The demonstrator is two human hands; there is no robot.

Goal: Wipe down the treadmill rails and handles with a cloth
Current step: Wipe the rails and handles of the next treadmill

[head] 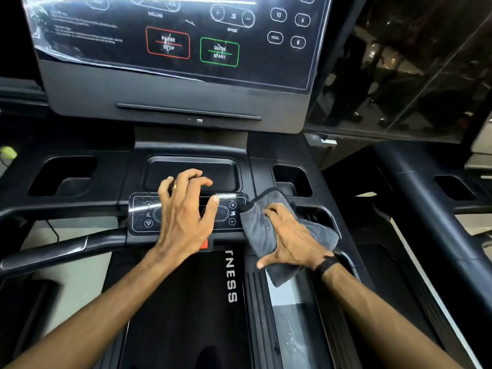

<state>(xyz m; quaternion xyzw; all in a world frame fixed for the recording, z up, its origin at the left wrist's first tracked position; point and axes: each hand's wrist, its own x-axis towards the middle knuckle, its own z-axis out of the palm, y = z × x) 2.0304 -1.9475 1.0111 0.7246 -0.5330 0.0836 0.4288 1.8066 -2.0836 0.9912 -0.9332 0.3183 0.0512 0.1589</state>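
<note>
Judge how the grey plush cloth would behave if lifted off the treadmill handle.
The grey plush cloth would probably go limp: it already drapes and folds over the handle under the right hand. It looks light, since its corner curls up unsupported. The fuzzy pile likely grips rather than slides.

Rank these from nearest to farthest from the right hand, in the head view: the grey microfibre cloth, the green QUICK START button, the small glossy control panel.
1. Grey microfibre cloth, under the right hand.
2. Small glossy control panel, just left.
3. Green QUICK START button, up on the console.
</note>
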